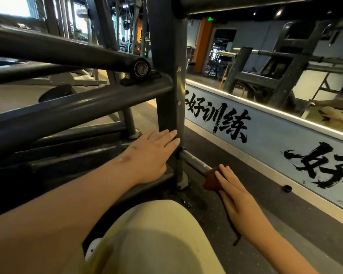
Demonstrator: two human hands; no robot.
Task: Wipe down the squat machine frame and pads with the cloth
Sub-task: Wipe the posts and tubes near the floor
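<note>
The squat machine's dark grey upright post [167, 80] rises in the middle, with thick grey crossbars [83, 107] running off to the left. My left hand [151, 155] lies flat, fingers straight, against the bottom of the post. A short metal peg [194, 161] sticks out from the post's foot toward me. A dark reddish-brown cloth [211, 177] is draped over the end of that peg, and my right hand [236, 196] presses on it with straight fingers. No pads show in this view.
A low light-blue wall panel [265, 139] with black brush lettering runs along the right, mirror [285, 56] above it. Dark rubber floor [265, 204] lies between. A small black cap [286, 188] sits by the wall. My knee in beige trousers [156, 240] fills the bottom centre.
</note>
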